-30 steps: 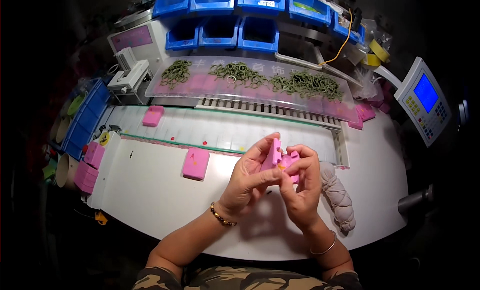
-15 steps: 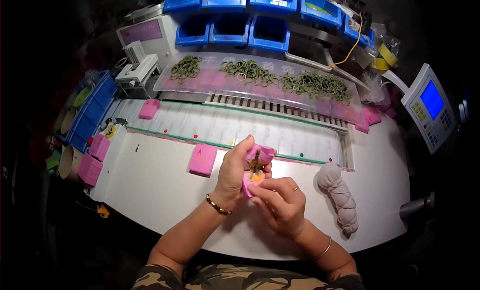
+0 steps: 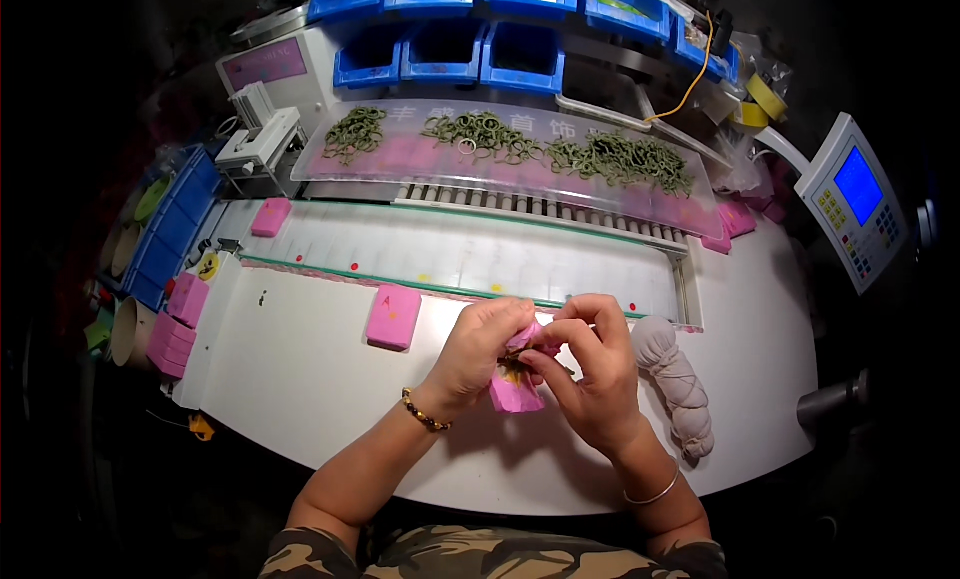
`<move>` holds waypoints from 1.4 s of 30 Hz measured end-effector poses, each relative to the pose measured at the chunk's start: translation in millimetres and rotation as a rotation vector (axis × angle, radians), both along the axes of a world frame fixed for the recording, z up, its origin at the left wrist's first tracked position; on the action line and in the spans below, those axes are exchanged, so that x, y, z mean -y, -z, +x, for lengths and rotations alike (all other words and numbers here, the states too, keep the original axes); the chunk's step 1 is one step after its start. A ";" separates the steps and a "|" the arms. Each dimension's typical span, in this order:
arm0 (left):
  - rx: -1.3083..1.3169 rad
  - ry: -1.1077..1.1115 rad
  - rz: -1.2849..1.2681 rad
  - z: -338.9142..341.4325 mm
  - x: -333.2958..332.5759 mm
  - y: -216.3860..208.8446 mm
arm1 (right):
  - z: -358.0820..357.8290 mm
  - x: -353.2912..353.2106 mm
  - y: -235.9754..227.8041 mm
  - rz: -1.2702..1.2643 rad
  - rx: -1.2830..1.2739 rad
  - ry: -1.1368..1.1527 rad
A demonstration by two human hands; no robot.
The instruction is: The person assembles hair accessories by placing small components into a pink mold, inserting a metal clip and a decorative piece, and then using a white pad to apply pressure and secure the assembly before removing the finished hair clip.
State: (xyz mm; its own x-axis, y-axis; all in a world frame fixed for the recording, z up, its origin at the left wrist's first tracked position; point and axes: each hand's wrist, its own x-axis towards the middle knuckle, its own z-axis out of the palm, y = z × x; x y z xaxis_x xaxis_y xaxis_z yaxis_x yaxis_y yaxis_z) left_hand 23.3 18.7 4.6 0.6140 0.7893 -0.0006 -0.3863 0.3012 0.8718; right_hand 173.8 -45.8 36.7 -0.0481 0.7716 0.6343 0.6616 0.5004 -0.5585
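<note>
My left hand [image 3: 475, 347] is closed round a soft pink rubber mould [image 3: 517, 394], bent apart above the white table. Its lower flap hangs below the fingers, with an orange-yellow patch on its inner face. Thumb and forefinger of my right hand [image 3: 592, 374] pinch at a small dark green piece [image 3: 513, 360] in the opening. My fingers partly cover this piece, so its full shape is hidden. Another pink mould [image 3: 394, 317], block-shaped and closed, lies on the table to the left of my hands.
Beyond the hands, a glass-covered conveyor [image 3: 450, 244] crosses the table. Piles of green rings [image 3: 620, 159] lie on a translucent tray [image 3: 400, 169] behind it. A rolled pale cloth [image 3: 680, 389] lies at right, near a control screen [image 3: 860, 194]. Blue bins [image 3: 522, 74] stand at the back.
My right hand has moved up from the mould's lower edge to the green piece. My left fingers have folded over the mould's upper part, and the lower flap now hangs down. The view has shifted slightly.
</note>
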 end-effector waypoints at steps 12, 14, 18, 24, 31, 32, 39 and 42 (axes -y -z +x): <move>-0.064 0.103 -0.178 -6.3 -4.8 -1.7 | 26.8 10.1 -7.4 0.456 0.277 0.180; -0.112 0.192 0.044 -3.5 1.5 -3.1 | 30.7 9.4 -0.9 0.503 0.417 0.184; -0.139 0.123 0.143 1.9 8.1 -6.7 | 34.4 16.2 1.2 0.392 0.484 0.129; -0.323 0.045 0.418 -0.5 9.5 -4.6 | 36.3 15.3 3.0 0.142 0.338 0.029; -0.456 -0.219 0.912 4.1 10.4 2.2 | 58.5 18.7 25.6 -0.747 -0.598 -0.147; -0.482 -0.210 0.862 4.5 11.3 1.1 | 59.8 19.2 22.9 -0.744 -0.596 -0.144; -0.417 -0.062 0.399 10.8 18.2 0.7 | 51.6 18.1 3.6 -0.667 -0.637 -0.143; -0.463 -0.043 0.452 11.8 21.5 4.7 | 48.5 12.0 5.0 -0.660 -0.528 -0.135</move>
